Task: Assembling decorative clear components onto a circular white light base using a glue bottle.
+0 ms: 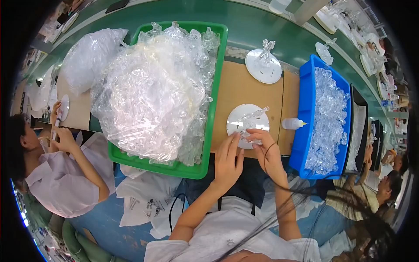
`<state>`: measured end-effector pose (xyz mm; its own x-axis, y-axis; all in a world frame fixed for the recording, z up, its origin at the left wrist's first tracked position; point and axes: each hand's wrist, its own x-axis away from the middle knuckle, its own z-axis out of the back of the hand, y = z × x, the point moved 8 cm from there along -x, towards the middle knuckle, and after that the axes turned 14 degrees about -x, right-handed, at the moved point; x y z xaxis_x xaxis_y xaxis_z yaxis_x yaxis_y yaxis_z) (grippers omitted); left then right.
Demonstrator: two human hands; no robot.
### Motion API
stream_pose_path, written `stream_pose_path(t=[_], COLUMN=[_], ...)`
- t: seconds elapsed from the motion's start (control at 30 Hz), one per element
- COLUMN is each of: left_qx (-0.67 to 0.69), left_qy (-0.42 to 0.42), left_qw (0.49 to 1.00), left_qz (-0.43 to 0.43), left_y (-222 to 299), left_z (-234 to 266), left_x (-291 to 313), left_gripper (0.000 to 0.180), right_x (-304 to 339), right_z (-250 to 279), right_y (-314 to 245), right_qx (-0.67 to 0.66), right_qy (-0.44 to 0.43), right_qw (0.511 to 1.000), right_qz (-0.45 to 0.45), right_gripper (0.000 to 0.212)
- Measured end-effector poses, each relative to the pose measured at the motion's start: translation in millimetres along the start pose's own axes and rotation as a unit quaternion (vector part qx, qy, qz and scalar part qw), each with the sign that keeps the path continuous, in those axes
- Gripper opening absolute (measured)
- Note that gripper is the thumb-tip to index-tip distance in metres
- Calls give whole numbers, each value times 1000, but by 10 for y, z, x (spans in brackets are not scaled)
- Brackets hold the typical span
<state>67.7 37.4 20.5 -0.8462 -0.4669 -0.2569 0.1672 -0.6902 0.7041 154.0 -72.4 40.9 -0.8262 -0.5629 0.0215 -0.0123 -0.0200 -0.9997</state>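
Observation:
In front of me a white round disc [235, 114] with small slots lies on brown cardboard, bearing a clear branching plastic piece [256, 113]. My left hand [228, 160] is at the disc's near left edge, its fingertips on the rim and its thumb lower down. My right hand [269, 153] bends over the near right part of the disc, thumb and forefinger closed round another clear plastic piece [250, 138]. Its lower end is partly hidden by my fingers. Farther back stands a second white disc [266, 72] with an upright clear piece [266, 51] on it.
A green crate [204, 160] heaped with bagged clear parts stands left, beside a stuffed clear bag [91, 56]. At right are a blue bin [295, 150] of small clear parts and a small squeeze bottle [291, 124]. A co-worker [65, 174] sits at left; others sit at right.

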Motion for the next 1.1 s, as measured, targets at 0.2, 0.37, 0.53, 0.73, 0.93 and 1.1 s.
stream_pose_path(t=[0.2, 0.37, 0.53, 0.73, 0.93, 1.1], left_qx=[-15, -36, -58, -53, -59, -47], left_qy=[94, 109, 72, -9, -43, -37], left_qw=[994, 992, 992, 996, 993, 994], left_qz=[-54, -61, -83, -72, -91, -93], left_y=[-159, -119, -134, -178, -247, -242], left_z=[-71, -143, -151, -190, -333, -373], left_x=[-118, -72, 30, 108, 236, 249], left_gripper=[24, 20, 25, 37, 49, 47], right_x=[-132, -37, -104, -170, -193, -208], right_z=[-270, -210, -278, -430, -364, -403], right_y=[-102, 88, -121, -97, -52, -46], right_qx=[136, 155, 287, 419, 385, 401], right_qy=[-12, 194, 191, 148, 158, 163], right_qw=[988, 967, 930, 888, 908, 901], right_qz=[77, 50, 128, 118, 47, 32], right_gripper=[28, 27, 21, 23, 24, 23])
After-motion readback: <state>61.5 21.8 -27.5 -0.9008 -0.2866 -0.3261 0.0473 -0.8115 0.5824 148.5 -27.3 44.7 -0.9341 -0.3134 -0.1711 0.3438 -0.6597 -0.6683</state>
